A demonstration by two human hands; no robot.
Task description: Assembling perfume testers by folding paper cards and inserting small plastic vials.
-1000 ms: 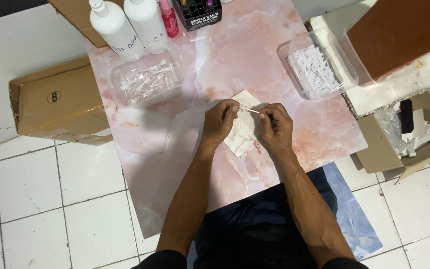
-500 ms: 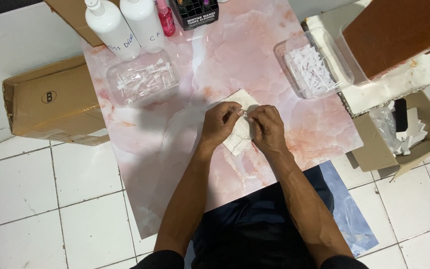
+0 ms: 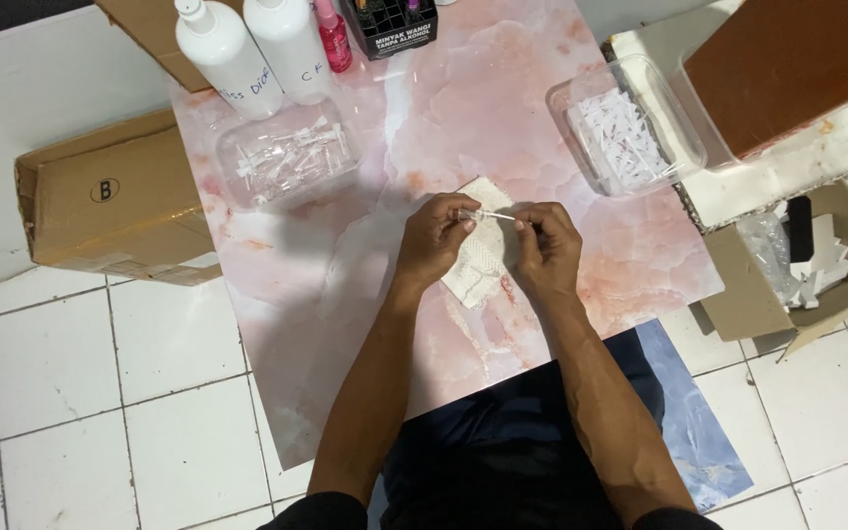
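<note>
A pink marbled worktop lies over a white tiled floor, and the person sits at its near edge. To the left, on the floor, a long brown cardboard box lies on its side, with a round black mark on its end face. At the upper right a large brown box stands on a white slab. Below that, an open cardboard carton holds crumpled clear plastic, white scraps and a black object.

At the far edge of the worktop stand two white bottles with handwritten marks, a small pink bottle beside them, and a black labelled rack of small vials.

A clear plastic tub on the right side of the worktop is filled with thin white sticks or strips. A second clear tub on the left holds many small transparent pieces; what they are is too fine to tell.

In the middle lies a white folded cloth. Above it the left hand and right hand meet. The fingers of each hand are pressed together, pinching the two ends of a small thin clear tube, which is held level just over the cloth.
</note>
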